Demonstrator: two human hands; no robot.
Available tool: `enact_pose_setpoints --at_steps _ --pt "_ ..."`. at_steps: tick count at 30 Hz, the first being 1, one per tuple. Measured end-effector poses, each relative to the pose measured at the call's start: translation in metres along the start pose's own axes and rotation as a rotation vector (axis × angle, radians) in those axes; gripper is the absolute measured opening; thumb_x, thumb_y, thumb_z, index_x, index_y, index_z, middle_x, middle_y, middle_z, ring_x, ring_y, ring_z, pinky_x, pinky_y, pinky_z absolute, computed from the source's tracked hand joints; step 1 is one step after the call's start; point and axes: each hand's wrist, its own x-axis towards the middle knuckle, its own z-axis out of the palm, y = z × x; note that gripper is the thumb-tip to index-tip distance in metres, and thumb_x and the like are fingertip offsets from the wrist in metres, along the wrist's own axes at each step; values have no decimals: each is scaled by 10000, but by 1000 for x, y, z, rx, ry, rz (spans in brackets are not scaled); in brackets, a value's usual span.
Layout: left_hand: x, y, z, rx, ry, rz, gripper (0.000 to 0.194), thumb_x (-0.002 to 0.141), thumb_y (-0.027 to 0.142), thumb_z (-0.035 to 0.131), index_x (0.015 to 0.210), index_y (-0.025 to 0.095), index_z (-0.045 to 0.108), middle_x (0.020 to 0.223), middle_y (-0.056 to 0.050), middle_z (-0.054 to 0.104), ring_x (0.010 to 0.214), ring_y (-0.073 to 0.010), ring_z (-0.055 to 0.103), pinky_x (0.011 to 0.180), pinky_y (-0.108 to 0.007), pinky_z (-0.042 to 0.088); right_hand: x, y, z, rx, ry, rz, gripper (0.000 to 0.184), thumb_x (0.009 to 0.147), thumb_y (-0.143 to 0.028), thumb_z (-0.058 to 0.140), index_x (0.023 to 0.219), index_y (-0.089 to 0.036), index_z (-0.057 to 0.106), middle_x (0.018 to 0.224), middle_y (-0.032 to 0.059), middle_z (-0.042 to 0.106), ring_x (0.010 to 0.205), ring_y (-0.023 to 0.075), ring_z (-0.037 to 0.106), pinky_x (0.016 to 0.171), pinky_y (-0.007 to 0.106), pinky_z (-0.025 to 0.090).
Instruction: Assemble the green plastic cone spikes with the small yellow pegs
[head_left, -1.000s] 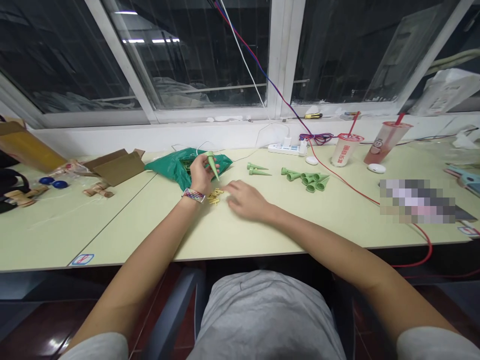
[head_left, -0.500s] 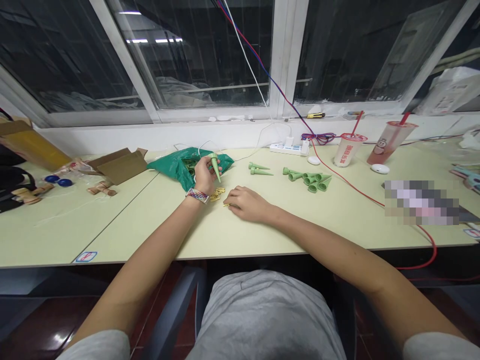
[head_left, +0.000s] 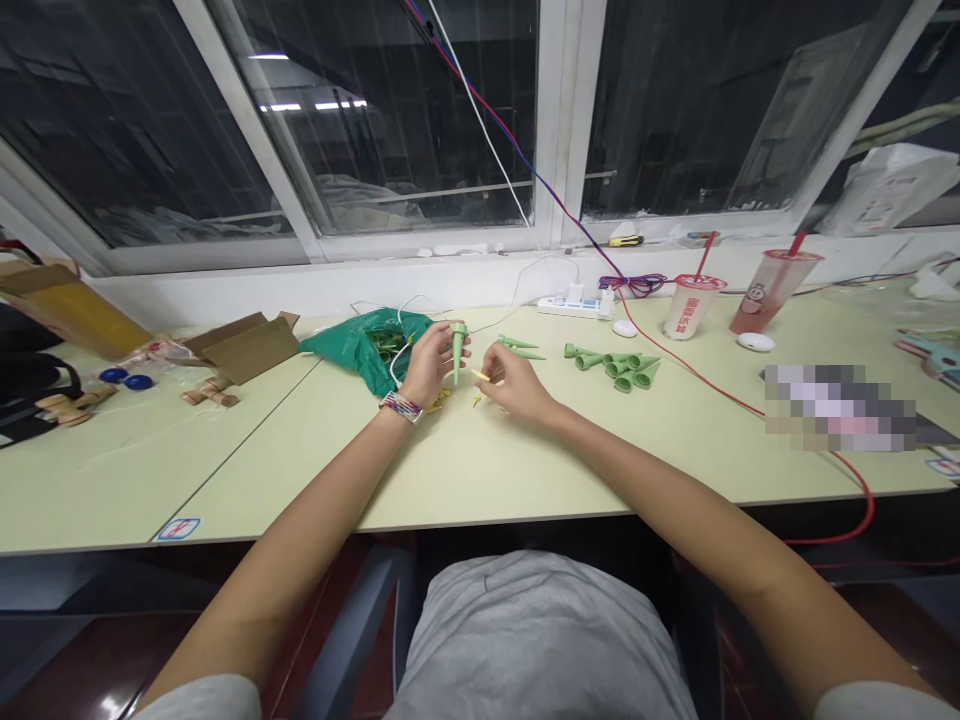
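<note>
My left hand [head_left: 431, 366] grips a green plastic cone spike [head_left: 457, 350], which hangs point down. My right hand [head_left: 514, 383] pinches a thin yellow peg [head_left: 480, 376] between its fingertips, a short gap from the spike. Several small yellow pieces [head_left: 440, 400] lie on the pale green table [head_left: 525, 470] under my left wrist. More green spikes [head_left: 517, 347] lie just beyond my right hand, and a cluster of them [head_left: 619, 372] sits further right. A green plastic bag [head_left: 360, 345] holding more green parts lies left of my left hand.
An open cardboard box [head_left: 244, 347], wooden toys [head_left: 210, 393] and blue caps [head_left: 124, 380] lie at the left. A power strip [head_left: 574, 307], a red cable [head_left: 697, 380] and plastic cups [head_left: 690, 305] stand along the back, below the windows.
My right hand has risen from the table and now pinches a yellow peg. My left hand has moved right, and its spike now hangs more upright.
</note>
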Motion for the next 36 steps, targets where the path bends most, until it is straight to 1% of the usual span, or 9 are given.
enact_pose_setpoints --at_steps 3,5,10,13,16,20,25,29,36 --pt "-2 -4 1 61 -102 -4 393 808 407 766 1137 201 702 984 -74 736 823 -183 706 713 -273 555 6 1 -6 47 134 18 136 821 -286 649 883 -227 543 838 -14 625 776 166 619 687 285 511" --pt "-5 -4 2 87 -162 -3 412 807 424 787 1149 206 712 1011 -78 735 828 -182 698 719 -281 558 9 2 -9 37 195 11 102 843 -305 626 892 -221 593 865 6 666 795 171 640 689 288 520" --pt "-10 -3 6 107 -205 -1 466 771 449 841 1160 221 728 989 -60 702 806 -164 664 687 -275 564 11 7 -13 0 293 -28 145 862 -316 610 930 -211 682 972 50 728 845 190 675 739 320 554" --pt "-11 -2 6 120 -215 16 504 734 414 882 1178 220 742 931 -47 674 825 -167 649 698 -283 582 12 12 -13 53 307 12 155 850 -324 643 960 -219 672 936 33 727 812 182 688 733 316 560" --pt "-11 -3 6 129 -220 21 529 723 383 898 1203 210 757 888 -42 650 839 -170 643 714 -288 597 12 13 -14 128 322 45 155 829 -328 685 930 -223 631 869 6 698 748 172 701 707 306 560" --pt "-11 -3 6 131 -216 6 581 730 397 891 1260 208 746 951 -66 689 882 -195 675 736 -304 605 11 8 -16 155 303 41 146 861 -357 672 905 -219 658 873 12 712 712 169 714 688 304 555" --pt "-10 -4 6 135 -194 3 615 731 395 891 1295 209 733 909 -55 685 878 -190 675 737 -300 603 10 5 -17 125 310 31 200 901 -408 642 951 -224 701 941 34 742 694 166 705 664 308 564" --pt "-10 -5 5 134 -184 -4 613 709 402 906 1268 204 754 897 -54 686 882 -189 667 737 -293 599 9 6 -17 73 297 -18 198 917 -403 642 945 -225 725 1007 46 744 701 161 695 675 311 567" --pt "-11 -5 6 157 -175 -10 614 684 410 916 1241 196 768 860 -49 698 840 -186 666 731 -295 595 9 9 -18 12 281 -44 201 924 -391 628 924 -224 739 982 52 739 741 178 692 690 321 572"
